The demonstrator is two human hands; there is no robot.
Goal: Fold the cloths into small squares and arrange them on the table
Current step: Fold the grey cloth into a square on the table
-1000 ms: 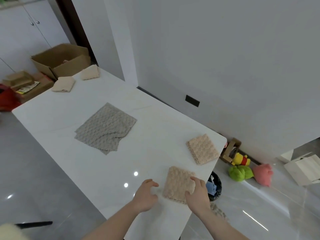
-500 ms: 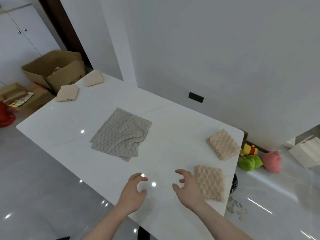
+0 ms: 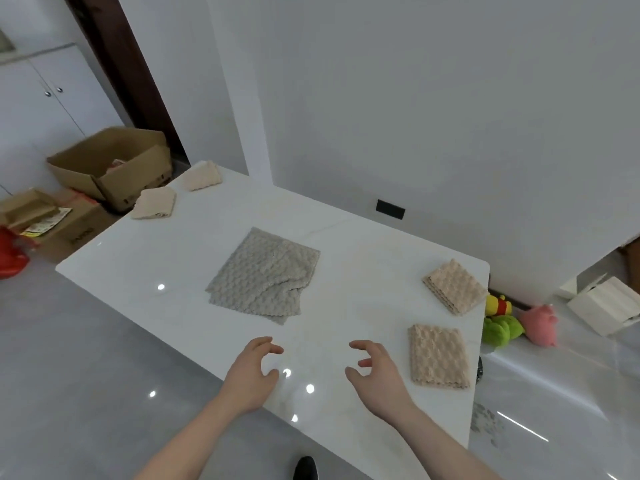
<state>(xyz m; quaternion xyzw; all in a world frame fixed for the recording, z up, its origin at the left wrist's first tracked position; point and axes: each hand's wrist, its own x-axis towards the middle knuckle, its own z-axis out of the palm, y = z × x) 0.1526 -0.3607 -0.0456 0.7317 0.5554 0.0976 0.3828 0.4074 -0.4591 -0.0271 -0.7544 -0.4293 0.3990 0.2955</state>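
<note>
A grey textured cloth (image 3: 265, 277) lies loosely folded in the middle of the white table (image 3: 138, 258). A folded beige square (image 3: 438, 356) rests near the table's right front corner, and another beige square (image 3: 453, 286) lies behind it by the right edge. Two cream folded cloths sit at the far left end, one (image 3: 155, 202) nearer and one (image 3: 202, 176) at the corner. My left hand (image 3: 251, 374) and my right hand (image 3: 379, 374) hover over the front of the table with fingers spread, holding nothing. The right hand is just left of the near beige square.
Cardboard boxes (image 3: 110, 166) and a red bag (image 3: 10, 256) stand on the floor beyond the table's left end. Plush toys (image 3: 502, 327) and a white box (image 3: 606, 304) lie on the floor to the right. A wall runs behind the table.
Both hands let go of the near beige square and moved left, away from it. The view has shifted, bringing the grey cloth closer to the middle.
</note>
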